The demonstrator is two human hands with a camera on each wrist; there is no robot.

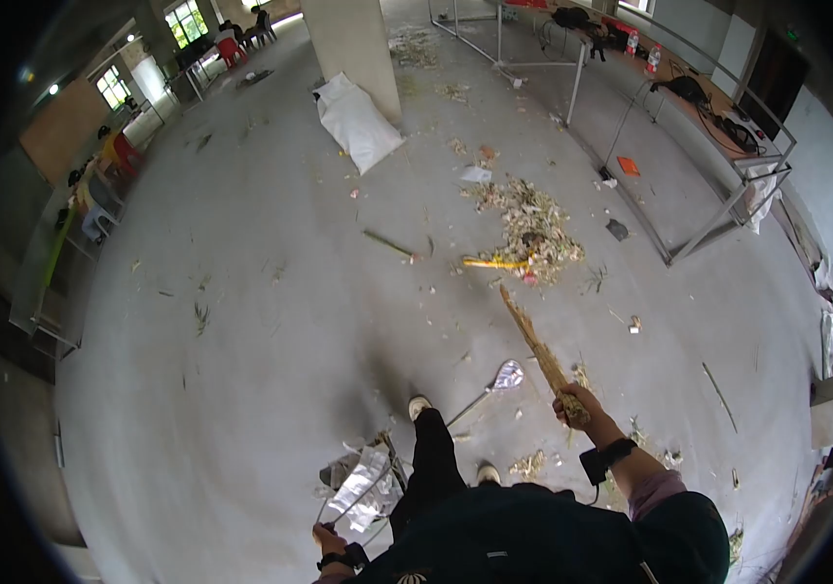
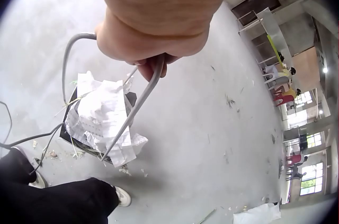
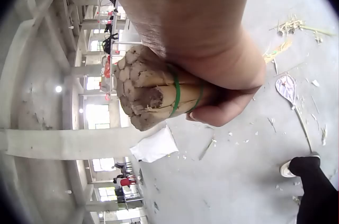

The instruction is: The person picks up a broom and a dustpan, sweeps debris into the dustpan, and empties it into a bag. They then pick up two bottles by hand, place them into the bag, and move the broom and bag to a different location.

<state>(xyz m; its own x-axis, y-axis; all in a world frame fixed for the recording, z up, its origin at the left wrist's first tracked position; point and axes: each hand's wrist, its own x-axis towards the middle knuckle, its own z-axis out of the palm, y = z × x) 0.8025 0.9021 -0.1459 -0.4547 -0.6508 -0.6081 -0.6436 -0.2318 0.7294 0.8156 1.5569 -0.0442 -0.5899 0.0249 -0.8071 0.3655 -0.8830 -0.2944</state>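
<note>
My right hand [image 1: 577,404] grips a straw broom [image 1: 540,346] by its thick end. The bundled stalks are bound with green bands [image 3: 176,91], and their cut ends face the right wrist camera. The broom tapers forward, its far end pointing at a litter heap [image 1: 538,229] of shredded plant bits. Low at the left, my left hand [image 2: 153,23] holds a bent grey metal handle [image 2: 139,105]. Below it, the handle runs down to a black container [image 2: 71,134] filled with crumpled white paper [image 2: 103,113]. The palm hides part of the grip.
Near my feet lies a silvery paddle-shaped thing [image 1: 507,376] on a thin stick. A white sack [image 1: 358,122] leans on the pillar [image 1: 350,44]. Metal-framed tables [image 1: 708,122] line the right side. Scraps and stalks [image 1: 718,394] dot the floor; people sit far left.
</note>
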